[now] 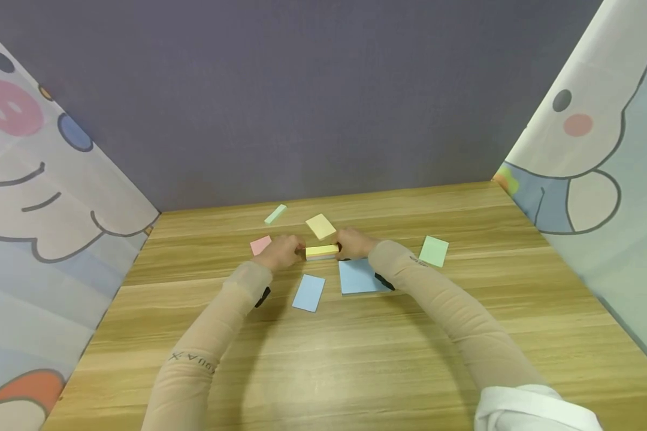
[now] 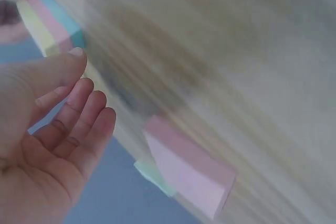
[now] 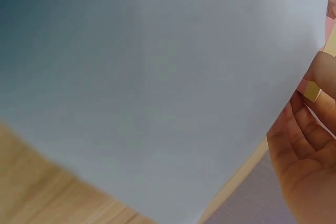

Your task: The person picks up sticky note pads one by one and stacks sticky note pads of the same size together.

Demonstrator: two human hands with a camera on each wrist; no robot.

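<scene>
A layered stack of yellow, pink and blue sticky note pads (image 1: 322,252) lies crosswise between the two hands. My right hand (image 1: 354,243) pinches its right end between thumb and fingers, and in the right wrist view a bit of yellow shows beside the thumb. At the opposite end is my left hand (image 1: 282,251), its fingers loosely bent and its thumb tip right by the stack's corner in the left wrist view. Beneath the right wrist lies a large blue pad (image 1: 360,277), which fills most of the right wrist view. A pink pad (image 1: 260,244) sits just beyond the left hand.
On the wooden table (image 1: 323,371) a smaller blue pad (image 1: 308,293) lies nearer me. Behind the stack are a pale yellow pad (image 1: 320,226) and a narrow green pad (image 1: 275,214). Another green pad (image 1: 434,251) lies to the right. A grey wall (image 1: 323,108) borders the far edge.
</scene>
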